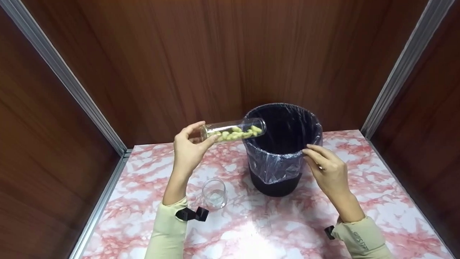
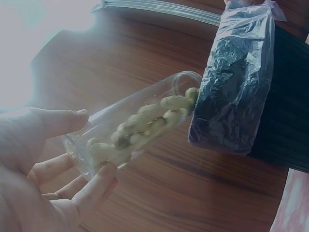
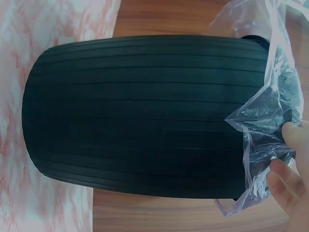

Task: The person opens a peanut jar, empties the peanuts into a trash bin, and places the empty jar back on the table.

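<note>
My left hand [image 1: 188, 149] grips a clear glass tumbler [image 1: 224, 126] near its thick base, thumb on one side and fingers on the other. The tumbler lies almost level, its mouth overlapping the left rim of a black trash bin [image 1: 275, 185] in the head view. Several pale yellow-green peanuts [image 2: 140, 125] in their shells lie along the inside, some close to the mouth. A thin see-through bin liner [image 1: 276, 169] is folded over the bin's rim. At the near right of that rim, my right hand [image 1: 329, 169] pinches the liner between thumb and fingers.
A second, shorter clear glass [image 1: 214, 194] stands on the red-and-white marbled table [image 1: 143, 190], left of the bin. Wood-grain panels [image 1: 201, 64] with metal corner posts [image 1: 402, 68] enclose the table at the back and sides.
</note>
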### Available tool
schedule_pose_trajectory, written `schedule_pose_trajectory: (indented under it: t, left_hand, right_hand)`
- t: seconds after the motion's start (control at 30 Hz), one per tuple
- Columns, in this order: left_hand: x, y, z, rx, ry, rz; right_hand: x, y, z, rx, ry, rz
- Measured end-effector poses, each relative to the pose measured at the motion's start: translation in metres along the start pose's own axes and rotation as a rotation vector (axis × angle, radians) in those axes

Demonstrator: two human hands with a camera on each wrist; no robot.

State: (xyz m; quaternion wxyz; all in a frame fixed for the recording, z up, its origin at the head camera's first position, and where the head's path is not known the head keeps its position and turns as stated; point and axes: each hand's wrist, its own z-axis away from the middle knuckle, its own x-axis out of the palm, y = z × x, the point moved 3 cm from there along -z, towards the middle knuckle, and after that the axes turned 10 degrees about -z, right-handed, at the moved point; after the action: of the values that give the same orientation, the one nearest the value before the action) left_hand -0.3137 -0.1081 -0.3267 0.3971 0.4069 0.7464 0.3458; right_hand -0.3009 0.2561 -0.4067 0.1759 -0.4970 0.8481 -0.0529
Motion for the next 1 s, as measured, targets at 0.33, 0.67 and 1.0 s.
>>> schedule_pose_trajectory:
  t: [0.33, 0.67, 1.0]
  left_hand:
    - [0.002, 0.0028, -0.0041, 0.032, -0.025, -0.034]
    - [0.0042, 0.0085, -0.0063, 0.085, -0.037, -0.127]
    - [0.0045, 0.0099, -0.0057, 0.089, -0.051, -0.145]
  right_hand:
    - [-0.0006, -0.0003, 0.0012, 0.003, 0.008, -0.009]
    - [-0.0016, 0.0007, 0.0006, 0.004, 0.007, 0.0]
    - [-0.0009, 0.0019, 0.0014, 0.002, 0.01, 0.004]
